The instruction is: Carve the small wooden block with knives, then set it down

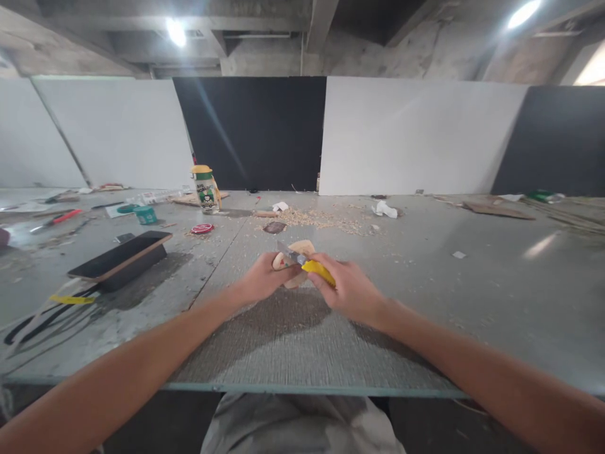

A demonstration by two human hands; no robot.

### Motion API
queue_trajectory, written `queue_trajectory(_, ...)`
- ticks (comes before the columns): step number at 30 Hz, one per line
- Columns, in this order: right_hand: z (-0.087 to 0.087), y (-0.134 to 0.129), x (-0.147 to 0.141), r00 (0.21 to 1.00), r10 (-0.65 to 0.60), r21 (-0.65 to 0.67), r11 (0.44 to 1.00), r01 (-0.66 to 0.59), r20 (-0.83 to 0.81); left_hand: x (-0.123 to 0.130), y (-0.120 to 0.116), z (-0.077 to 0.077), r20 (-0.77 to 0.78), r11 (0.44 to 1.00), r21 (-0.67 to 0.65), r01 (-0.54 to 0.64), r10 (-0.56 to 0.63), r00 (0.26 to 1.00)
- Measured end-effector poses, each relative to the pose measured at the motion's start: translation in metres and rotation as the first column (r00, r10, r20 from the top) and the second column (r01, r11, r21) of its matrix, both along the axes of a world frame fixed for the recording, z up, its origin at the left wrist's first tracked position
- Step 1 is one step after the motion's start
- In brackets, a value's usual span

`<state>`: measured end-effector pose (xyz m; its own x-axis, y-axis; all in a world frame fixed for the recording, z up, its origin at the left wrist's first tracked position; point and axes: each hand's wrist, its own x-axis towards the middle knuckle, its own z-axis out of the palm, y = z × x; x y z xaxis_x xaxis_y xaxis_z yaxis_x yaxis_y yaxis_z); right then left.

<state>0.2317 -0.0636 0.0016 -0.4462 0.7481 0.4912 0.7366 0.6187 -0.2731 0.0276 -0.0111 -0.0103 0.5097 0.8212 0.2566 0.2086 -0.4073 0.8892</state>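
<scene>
My right hand (347, 287) is closed around the yellow handle of a utility knife (320, 272). The knife's grey blade points up and to the left, lying across a pale piece of wood (302, 248). My left hand (265, 277) grips that wood from the left side, fingers wrapped round it. A white part with small red and green marks shows by the left fingers; whether it belongs to the wood I cannot tell. Both hands are close together above the table, in front of my lap. The fingers partly hide the wood.
Wood shavings (321, 219) lie scattered beyond my hands, with crumpled tissue (385, 209) to their right. A bottle with a yellow lid (205, 189) stands at the back left. Nearer left are a red round lid (202, 228), a teal container (145, 215) and a phone (123, 252) on a dark stand.
</scene>
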Motion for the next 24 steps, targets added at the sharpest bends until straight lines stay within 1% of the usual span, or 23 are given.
queue_trajectory(5, 0.002, 0.0, 0.001, 0.999, -0.034, 0.056, 0.998, 0.033, 0.018, 0.003, -0.004, 0.003, 0.115, 0.996, -0.081, 0.044, -0.035, 0.993)
queue_trajectory(8, 0.001, 0.0, 0.0, 0.997, -0.067, 0.078, 0.995, 0.063, 0.049, 0.006, -0.007, 0.005, 0.153, 0.989, -0.138, 0.059, -0.037, 0.987)
queue_trajectory(12, -0.001, 0.001, -0.001, 0.992, -0.103, 0.08, 0.992, 0.098, 0.066, 0.007, -0.008, 0.003, 0.167, 0.971, -0.237, 0.02, 0.02, 0.986)
queue_trajectory(14, -0.001, 0.007, 0.007, 0.989, -0.137, 0.066, 0.989, 0.134, 0.047, 0.005, -0.006, 0.002, 0.184, 0.963, -0.27, -0.011, 0.063, 0.981)
queue_trajectory(16, 0.0, 0.016, 0.022, 0.977, -0.213, 0.05, 0.976, 0.212, 0.001, 0.0, -0.004, 0.002, 0.203, 0.954, -0.296, -0.039, 0.102, 0.974)
queue_trajectory(18, 0.0, 0.027, 0.04, 0.954, -0.294, 0.05, 0.954, 0.297, -0.055, -0.006, -0.001, 0.003, 0.196, 0.957, -0.28, -0.072, 0.13, 0.972)
queue_trajectory(20, 0.0, 0.035, 0.05, 0.935, -0.34, 0.043, 0.938, 0.345, -0.099, -0.009, 0.001, 0.003, 0.154, 0.966, -0.229, -0.119, 0.156, 0.976)
queue_trajectory(22, -0.002, 0.037, 0.049, 0.936, -0.331, 0.034, 0.941, 0.337, -0.118, -0.01, 0.002, 0.004, 0.086, 0.972, -0.156, -0.177, 0.192, 0.978)
queue_trajectory(24, -0.003, 0.03, 0.036, 0.954, -0.277, 0.022, 0.959, 0.281, -0.113, -0.009, 0.002, 0.003, 0.03, 0.971, -0.1, -0.219, 0.223, 0.974)
